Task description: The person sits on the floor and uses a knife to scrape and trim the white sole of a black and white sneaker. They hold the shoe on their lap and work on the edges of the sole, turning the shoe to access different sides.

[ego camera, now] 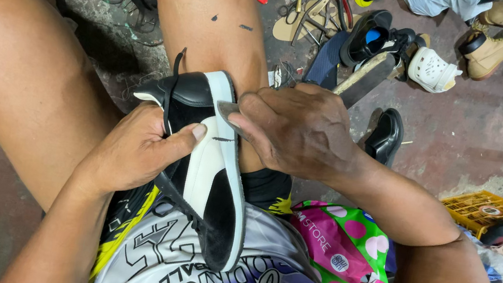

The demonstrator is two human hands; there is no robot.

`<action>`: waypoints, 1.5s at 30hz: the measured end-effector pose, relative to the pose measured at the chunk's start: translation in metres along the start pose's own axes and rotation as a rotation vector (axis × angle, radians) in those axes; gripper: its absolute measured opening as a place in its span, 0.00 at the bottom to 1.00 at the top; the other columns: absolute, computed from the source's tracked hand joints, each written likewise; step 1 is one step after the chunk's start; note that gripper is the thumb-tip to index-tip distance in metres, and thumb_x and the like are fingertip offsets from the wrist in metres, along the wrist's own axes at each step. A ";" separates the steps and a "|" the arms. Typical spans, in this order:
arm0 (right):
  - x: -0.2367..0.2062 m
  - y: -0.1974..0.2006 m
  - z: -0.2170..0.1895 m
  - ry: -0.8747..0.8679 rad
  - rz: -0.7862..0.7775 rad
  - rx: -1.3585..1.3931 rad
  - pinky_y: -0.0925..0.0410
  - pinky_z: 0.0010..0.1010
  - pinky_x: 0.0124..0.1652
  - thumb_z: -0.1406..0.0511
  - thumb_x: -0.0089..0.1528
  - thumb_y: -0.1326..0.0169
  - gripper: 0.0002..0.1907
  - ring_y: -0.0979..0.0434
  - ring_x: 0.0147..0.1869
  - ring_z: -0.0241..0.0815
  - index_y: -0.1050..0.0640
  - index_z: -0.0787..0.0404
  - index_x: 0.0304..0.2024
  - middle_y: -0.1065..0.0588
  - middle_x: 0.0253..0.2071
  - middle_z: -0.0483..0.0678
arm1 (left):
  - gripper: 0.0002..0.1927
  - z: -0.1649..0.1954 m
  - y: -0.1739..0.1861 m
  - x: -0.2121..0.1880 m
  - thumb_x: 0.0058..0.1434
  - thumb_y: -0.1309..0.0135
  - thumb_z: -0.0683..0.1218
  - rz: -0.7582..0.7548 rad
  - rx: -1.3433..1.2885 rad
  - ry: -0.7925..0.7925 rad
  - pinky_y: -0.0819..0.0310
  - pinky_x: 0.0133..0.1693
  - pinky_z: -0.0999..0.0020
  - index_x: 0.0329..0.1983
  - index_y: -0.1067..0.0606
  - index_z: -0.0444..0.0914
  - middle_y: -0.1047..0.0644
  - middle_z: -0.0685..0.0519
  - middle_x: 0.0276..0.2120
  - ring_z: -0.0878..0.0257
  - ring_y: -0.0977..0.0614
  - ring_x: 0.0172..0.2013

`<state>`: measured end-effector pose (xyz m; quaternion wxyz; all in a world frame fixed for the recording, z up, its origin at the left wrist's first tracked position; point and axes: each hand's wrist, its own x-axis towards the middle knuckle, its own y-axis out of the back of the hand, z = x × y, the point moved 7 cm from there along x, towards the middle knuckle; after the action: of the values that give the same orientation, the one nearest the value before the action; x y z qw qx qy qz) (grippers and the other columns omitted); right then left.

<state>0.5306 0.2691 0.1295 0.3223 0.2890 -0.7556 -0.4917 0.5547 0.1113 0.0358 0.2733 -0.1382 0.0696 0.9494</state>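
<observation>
Two hands on one black-and-white shoe (pixel 210 169), held sole-edge up between the knees.

Shoe rests on the lap, toe toward the shirt, heel near the right knee. Left hand (pixel 136 150) closed around the upper, thumb pressed on the white side panel. Right hand (pixel 297 128) curled shut over a small dark blade-like tool (pixel 228 112), tip at the white sole rim; what kind of tool, cannot tell. Beside the right hip: green and pink dotted bag (pixel 349 244). Floor beyond: black dress shoe (pixel 385 137), white clog (pixel 433 70), tan boots (pixel 499 43), pliers (pixel 343 0), yellow crate (pixel 489 213).
</observation>
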 end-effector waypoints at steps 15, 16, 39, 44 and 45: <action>-0.023 0.012 -0.003 0.018 -0.009 0.021 0.34 0.35 0.32 0.60 0.66 0.38 0.12 0.26 0.28 0.43 0.25 0.58 0.35 0.31 0.25 0.44 | 0.11 0.009 -0.015 -0.003 0.68 0.49 0.46 -0.016 -0.047 -0.031 0.29 0.32 0.68 0.36 0.25 0.32 0.29 0.57 0.23 0.72 0.30 0.28; -0.023 0.012 -0.002 0.020 -0.015 0.027 0.34 0.35 0.32 0.60 0.66 0.38 0.12 0.26 0.28 0.43 0.25 0.58 0.34 0.31 0.25 0.45 | 0.11 0.011 -0.014 -0.003 0.68 0.50 0.46 -0.016 -0.061 -0.041 0.29 0.33 0.68 0.36 0.24 0.32 0.29 0.57 0.24 0.72 0.30 0.29; -0.013 0.005 -0.002 0.000 0.007 0.028 0.35 0.34 0.32 0.60 0.68 0.39 0.12 0.26 0.28 0.41 0.26 0.56 0.35 0.31 0.25 0.44 | 0.13 0.014 -0.007 -0.003 0.67 0.51 0.48 0.011 0.008 -0.076 0.29 0.31 0.65 0.34 0.26 0.33 0.29 0.54 0.21 0.67 0.29 0.25; -0.017 0.005 -0.003 -0.001 -0.022 0.064 0.35 0.34 0.32 0.60 0.68 0.38 0.11 0.26 0.28 0.42 0.25 0.57 0.36 0.30 0.26 0.43 | 0.12 0.015 -0.010 -0.002 0.68 0.50 0.48 -0.006 0.007 -0.073 0.29 0.33 0.66 0.36 0.25 0.33 0.28 0.54 0.23 0.67 0.29 0.27; -0.018 0.006 -0.004 0.001 -0.023 0.064 0.35 0.34 0.32 0.60 0.67 0.38 0.10 0.26 0.29 0.42 0.25 0.57 0.36 0.30 0.26 0.43 | 0.12 0.016 -0.009 -0.003 0.68 0.51 0.48 -0.004 -0.019 -0.104 0.28 0.34 0.66 0.38 0.24 0.34 0.27 0.55 0.24 0.68 0.28 0.28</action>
<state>0.5442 0.2822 0.1324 0.3075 0.3080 -0.7674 -0.4708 0.5582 0.1211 0.0518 0.2772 -0.0916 0.0462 0.9553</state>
